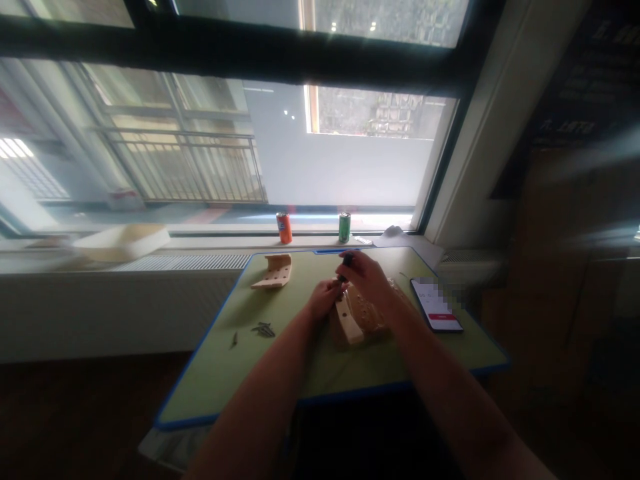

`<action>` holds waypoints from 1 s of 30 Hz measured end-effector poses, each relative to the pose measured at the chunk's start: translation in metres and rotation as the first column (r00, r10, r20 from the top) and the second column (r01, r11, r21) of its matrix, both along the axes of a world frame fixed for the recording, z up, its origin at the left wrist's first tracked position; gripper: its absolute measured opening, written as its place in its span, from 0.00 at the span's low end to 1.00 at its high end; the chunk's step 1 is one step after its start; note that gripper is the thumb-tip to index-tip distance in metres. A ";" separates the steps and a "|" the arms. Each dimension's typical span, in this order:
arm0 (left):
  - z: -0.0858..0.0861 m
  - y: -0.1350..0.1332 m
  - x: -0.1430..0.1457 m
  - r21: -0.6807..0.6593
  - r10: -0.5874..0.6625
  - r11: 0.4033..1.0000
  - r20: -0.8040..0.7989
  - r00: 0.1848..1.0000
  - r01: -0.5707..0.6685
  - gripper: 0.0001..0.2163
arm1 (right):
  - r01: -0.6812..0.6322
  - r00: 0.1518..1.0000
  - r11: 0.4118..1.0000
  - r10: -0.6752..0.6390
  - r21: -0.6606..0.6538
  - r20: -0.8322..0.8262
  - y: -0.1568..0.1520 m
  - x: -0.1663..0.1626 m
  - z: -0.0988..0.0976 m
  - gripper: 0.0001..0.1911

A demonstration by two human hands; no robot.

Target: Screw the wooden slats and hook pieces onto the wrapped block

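My right hand (367,273) is closed around the black handle of an upright tool, apparently a screwdriver (347,261). Its lower end points down at the far end of a pale wooden strip with holes (349,321). Beside that end, my left hand (324,298) has its fingers pressed together close under the tool; what they pinch is hidden. The strip lies along the left side of a brown board (367,310) with several small holes, partly covered by my right forearm. To the left lie several dark screws (263,329) and a single screw (235,340).
An angled wooden piece with holes (276,272) sits at the table's back left. A phone (436,305) lies at the right. On the windowsill stand an orange can (284,228), a green can (345,227) and a pale basin (123,241). Blue edging (193,421) borders the green tabletop.
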State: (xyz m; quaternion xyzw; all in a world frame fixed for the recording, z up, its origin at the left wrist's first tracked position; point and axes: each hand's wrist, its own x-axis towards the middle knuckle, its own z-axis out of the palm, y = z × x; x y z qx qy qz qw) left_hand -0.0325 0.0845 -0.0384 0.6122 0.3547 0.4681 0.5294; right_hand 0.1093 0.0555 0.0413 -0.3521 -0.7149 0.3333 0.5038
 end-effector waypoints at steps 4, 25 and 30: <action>-0.002 0.003 -0.002 0.006 -0.013 1.000 0.002 1.000 0.013 0.17 | -0.045 0.990 0.998 0.041 -0.032 -0.135 -0.001 0.000 -0.014 0.20; -0.009 0.009 -0.001 0.000 -0.001 1.000 0.019 1.000 0.001 0.20 | 0.048 0.999 0.977 -0.051 0.206 0.009 -0.008 0.003 -0.014 0.26; -0.007 0.007 -0.001 0.006 0.001 1.000 0.019 1.000 -0.001 0.17 | 0.029 0.999 0.939 -0.040 0.344 0.025 -0.012 0.009 -0.006 0.18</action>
